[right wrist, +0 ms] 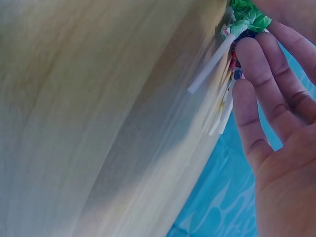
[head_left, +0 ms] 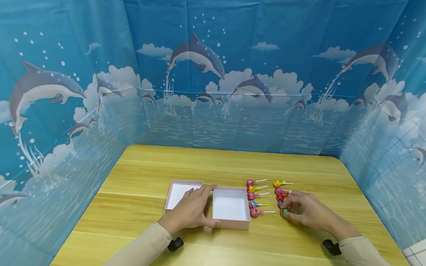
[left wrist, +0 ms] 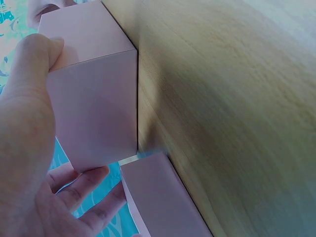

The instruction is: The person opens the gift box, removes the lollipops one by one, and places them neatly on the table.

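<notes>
My left hand point(head_left: 191, 210) grips the open pink box point(head_left: 230, 224), whose inside is white and bare. In the left wrist view, the thumb presses one wall of the box point(left wrist: 98, 113) and fingers touch the adjoining side. A shallower pink lid point(left wrist: 165, 195) lies just left of the box, partly behind that hand. Over the right column of lollipops, my right hand point(head_left: 309, 209) pinches the nearest one, a green-wrapped lollipop point(right wrist: 247, 17) with a white stick. Its thumb and fingers meet around the candy head. Other lollipops in that column are partly hidden by the fingers.
Beside the box's right wall, several lollipops point(head_left: 254, 212) form a column, sticks pointing right. A yellow lollipop point(head_left: 277, 183) tops the right column. The wooden table point(head_left: 263, 262) is bordered by a blue dolphin-print curtain point(head_left: 213, 124) at the back and sides.
</notes>
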Tool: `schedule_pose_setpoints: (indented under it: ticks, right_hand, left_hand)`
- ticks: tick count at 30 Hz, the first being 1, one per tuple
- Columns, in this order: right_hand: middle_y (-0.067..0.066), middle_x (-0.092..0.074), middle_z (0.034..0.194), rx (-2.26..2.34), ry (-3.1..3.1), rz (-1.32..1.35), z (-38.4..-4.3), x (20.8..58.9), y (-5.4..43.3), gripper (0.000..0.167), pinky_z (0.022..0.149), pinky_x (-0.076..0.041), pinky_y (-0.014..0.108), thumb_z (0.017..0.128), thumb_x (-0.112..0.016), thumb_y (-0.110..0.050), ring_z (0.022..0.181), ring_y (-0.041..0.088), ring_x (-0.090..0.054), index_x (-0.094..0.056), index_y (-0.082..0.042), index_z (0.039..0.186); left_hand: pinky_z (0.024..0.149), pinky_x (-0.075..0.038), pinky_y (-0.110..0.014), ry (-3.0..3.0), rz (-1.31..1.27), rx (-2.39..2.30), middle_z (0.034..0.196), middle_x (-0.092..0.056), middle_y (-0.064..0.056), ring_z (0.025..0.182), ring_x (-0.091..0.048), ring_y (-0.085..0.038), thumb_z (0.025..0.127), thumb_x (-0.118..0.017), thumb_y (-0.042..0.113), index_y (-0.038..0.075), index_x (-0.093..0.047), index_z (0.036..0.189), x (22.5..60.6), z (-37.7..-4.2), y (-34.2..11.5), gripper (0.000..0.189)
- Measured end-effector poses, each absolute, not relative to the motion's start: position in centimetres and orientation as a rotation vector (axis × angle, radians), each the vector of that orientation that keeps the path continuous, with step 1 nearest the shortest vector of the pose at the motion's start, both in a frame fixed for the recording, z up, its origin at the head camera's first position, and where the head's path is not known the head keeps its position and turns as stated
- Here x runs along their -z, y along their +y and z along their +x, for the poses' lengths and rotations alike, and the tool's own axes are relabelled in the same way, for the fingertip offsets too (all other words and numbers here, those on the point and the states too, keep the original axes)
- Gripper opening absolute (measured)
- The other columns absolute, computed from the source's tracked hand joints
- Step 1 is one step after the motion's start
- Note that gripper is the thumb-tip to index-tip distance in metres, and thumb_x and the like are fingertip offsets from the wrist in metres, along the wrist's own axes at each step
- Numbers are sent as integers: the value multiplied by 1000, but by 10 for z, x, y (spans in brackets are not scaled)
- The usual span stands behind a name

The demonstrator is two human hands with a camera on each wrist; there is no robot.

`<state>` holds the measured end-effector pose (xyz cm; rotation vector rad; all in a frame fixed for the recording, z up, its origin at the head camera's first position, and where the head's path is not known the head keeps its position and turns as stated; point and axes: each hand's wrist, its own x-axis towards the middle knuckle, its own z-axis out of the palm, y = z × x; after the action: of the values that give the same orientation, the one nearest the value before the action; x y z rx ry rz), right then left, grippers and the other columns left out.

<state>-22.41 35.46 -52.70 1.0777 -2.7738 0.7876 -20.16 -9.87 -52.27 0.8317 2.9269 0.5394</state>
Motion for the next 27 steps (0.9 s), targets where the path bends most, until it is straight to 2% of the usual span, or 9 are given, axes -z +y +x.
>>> schedule_pose_setpoints:
  ticks: [8,27]
  right_hand:
    - [-10,-77,106,-781,-2756,1085,-225,528,354,19,75,-63,27,98,-95,-11,90,4,-70,-87,-21,112]
    - [-9,-78,109,-828,-2738,1064,-222,527,358,21,73,-60,28,99,-95,-15,89,4,-68,-87,-22,117]
  left_hand:
    - [135,-46,-70,2930,827,-541,175,-57,-10,151,-68,-38,91,-91,74,15,-36,182,523,-202,-98,122]
    - [135,-46,-70,2937,829,-546,174,-57,-10,153,-67,-38,90,-93,74,16,-37,181,521,-201,-98,122]
